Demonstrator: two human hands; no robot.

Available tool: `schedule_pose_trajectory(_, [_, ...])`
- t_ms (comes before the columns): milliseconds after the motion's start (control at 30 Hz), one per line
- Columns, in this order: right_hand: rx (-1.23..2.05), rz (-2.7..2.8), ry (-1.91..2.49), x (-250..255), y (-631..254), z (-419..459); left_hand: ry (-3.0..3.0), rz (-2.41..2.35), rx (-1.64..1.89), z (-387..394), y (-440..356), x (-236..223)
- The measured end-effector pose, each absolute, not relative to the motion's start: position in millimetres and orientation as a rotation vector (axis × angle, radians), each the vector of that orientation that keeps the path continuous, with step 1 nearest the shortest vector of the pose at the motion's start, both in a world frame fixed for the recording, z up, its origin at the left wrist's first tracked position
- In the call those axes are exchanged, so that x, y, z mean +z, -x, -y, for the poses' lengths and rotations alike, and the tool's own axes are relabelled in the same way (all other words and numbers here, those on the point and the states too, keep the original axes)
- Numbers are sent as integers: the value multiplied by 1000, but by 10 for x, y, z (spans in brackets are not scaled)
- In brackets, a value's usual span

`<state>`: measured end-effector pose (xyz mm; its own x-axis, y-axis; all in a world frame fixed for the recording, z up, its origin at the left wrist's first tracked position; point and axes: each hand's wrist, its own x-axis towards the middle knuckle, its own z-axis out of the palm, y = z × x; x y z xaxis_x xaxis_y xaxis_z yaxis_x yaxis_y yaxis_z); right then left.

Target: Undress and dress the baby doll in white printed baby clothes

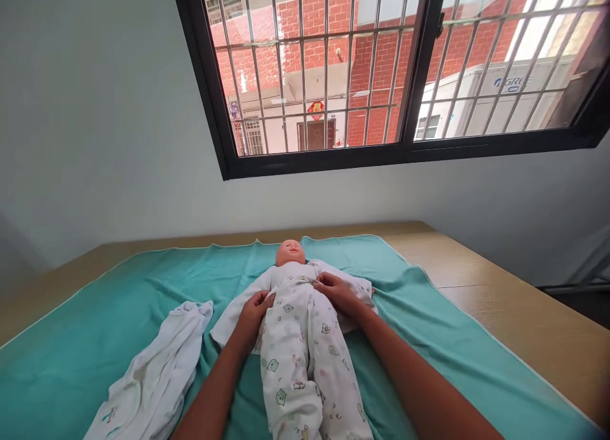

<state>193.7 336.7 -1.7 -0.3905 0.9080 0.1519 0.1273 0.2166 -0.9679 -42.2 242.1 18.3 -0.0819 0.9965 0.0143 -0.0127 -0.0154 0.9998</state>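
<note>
A baby doll (291, 253) lies on its back on a teal blanket (410, 325), head toward the wall. It wears white patterned trousers (305, 357) and a white top. My left hand (253, 313) grips the trousers' waistband at the doll's side, fingers curled. My right hand (336, 291) rests on the other side of the waist, fingers bent onto the cloth there.
A crumpled white garment (157, 370) lies on the blanket left of the doll. The blanket covers a wooden surface (505, 300) set against a grey wall. Above is a black-framed barred window (381, 71) facing a brick building.
</note>
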Motion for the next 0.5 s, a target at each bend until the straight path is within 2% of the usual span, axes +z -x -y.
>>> schedule_pose_trajectory(133, [1552, 1585, 937, 32, -2079, -3339, -1187, -1142, 1227, -2326, 485, 298])
schedule_pose_trajectory(367, [1780, 1614, 879, 64, -2248, -3353, -1257, -1098, 1136, -2358, 571, 188])
schedule_pose_trajectory(500, [1838, 1804, 842, 163, -2337, -3355, -1406, -1276, 1249, -2397, 502, 114])
